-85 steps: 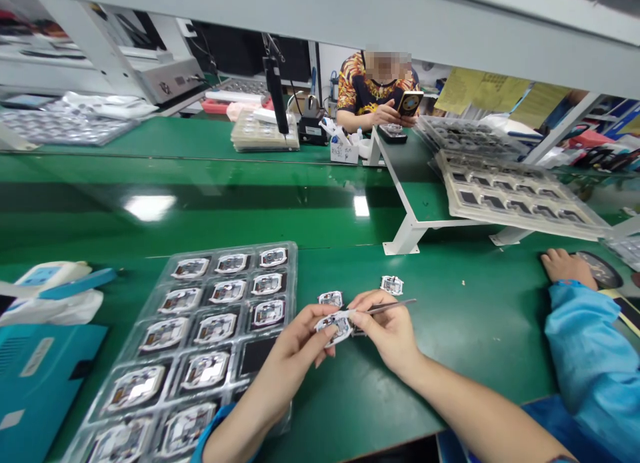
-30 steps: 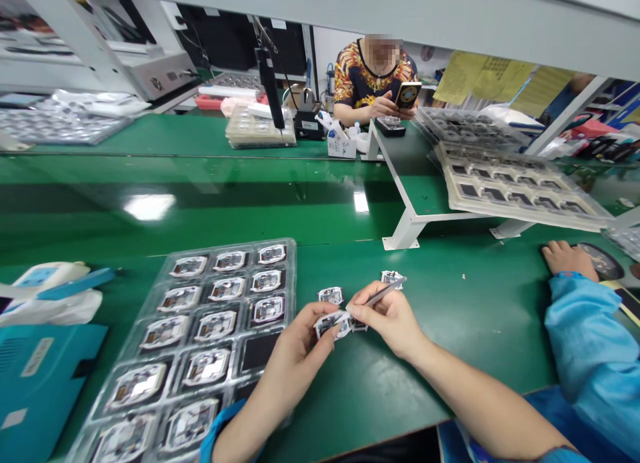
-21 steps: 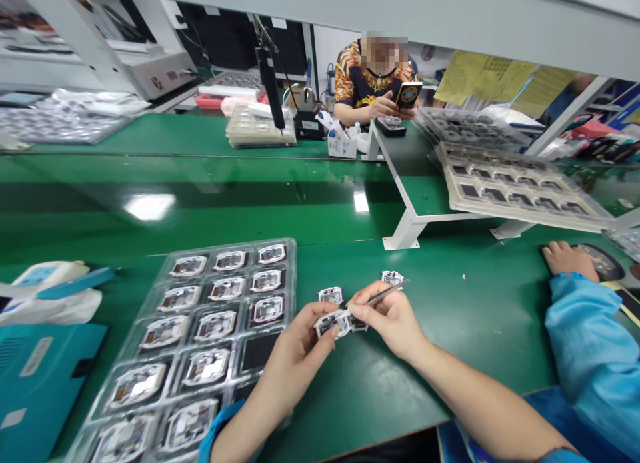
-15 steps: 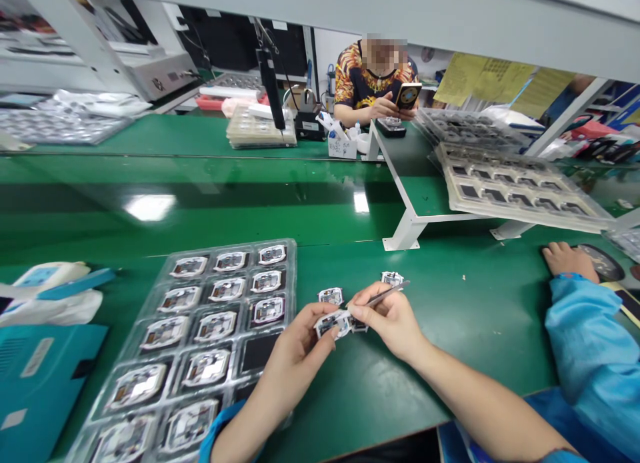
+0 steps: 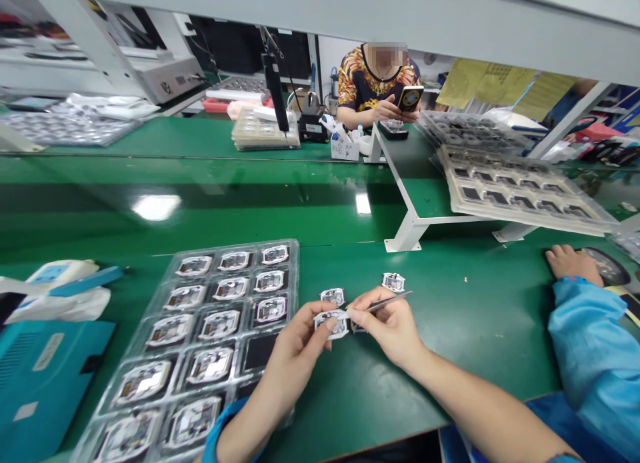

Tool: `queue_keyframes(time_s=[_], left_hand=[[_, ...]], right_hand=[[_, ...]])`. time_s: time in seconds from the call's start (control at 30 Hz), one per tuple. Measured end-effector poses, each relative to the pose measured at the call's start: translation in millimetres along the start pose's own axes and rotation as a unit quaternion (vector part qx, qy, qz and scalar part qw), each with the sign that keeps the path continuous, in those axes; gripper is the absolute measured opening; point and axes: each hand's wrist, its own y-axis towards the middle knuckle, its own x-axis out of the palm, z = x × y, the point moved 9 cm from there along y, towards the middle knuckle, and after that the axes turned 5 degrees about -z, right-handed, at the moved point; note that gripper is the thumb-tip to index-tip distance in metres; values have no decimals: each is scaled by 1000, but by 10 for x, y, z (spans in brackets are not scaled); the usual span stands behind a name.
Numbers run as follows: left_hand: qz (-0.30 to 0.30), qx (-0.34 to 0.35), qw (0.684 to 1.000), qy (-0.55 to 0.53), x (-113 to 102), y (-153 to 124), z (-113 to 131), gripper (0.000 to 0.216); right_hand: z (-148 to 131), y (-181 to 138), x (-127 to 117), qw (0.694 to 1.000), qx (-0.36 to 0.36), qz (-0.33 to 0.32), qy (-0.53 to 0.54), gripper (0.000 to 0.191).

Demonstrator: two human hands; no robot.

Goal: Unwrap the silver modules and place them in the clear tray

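Note:
Between thumb and fingers, my left hand (image 5: pixel 299 346) grips a small white-framed watch module (image 5: pixel 336 324), tilted a little above the green table. My right hand (image 5: pixel 387 323) is closed round slim metal tweezers (image 5: pixel 393 301), whose rear end points up to the right. Its fingertips meet the right edge of the held module; the tweezer tip is hidden by them. Partly behind my right fingers is another module (image 5: pixel 359 327). Two more modules lie on the table just beyond, one module (image 5: pixel 333 296) behind my left hand and another module (image 5: pixel 393 282) behind my right.
Left of my hands is a clear compartment tray (image 5: pixel 220 324) with several modules. A teal box (image 5: pixel 47 383) stands farther left. A white-legged shelf (image 5: pixel 407 233) carries stacked trays (image 5: pixel 530 190). At right rests a co-worker's blue sleeve (image 5: pixel 590 336); across sits a person (image 5: pixel 380 90) with a phone.
The view has shifted slightly. The held module has turned a little and lies flatter, and the tweezers sit lower at their rear end. Both hands keep their hold.

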Motion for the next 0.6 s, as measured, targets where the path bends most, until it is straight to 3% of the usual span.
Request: queue_keyframes(time_s=[0.2, 0.4, 0.6], left_hand=[[23, -5, 1000, 5, -34, -4, -14, 36], [13, -29, 997, -65, 17, -17, -37, 37], [-1, -27, 996, -85, 63, -33, 6, 37]], right_hand=[[-154, -78, 77, 997, -54, -2, -53, 20], [-275, -78, 8, 989, -100, 17, -112, 15], [-152, -11, 8, 994, -46, -13, -98, 20]])
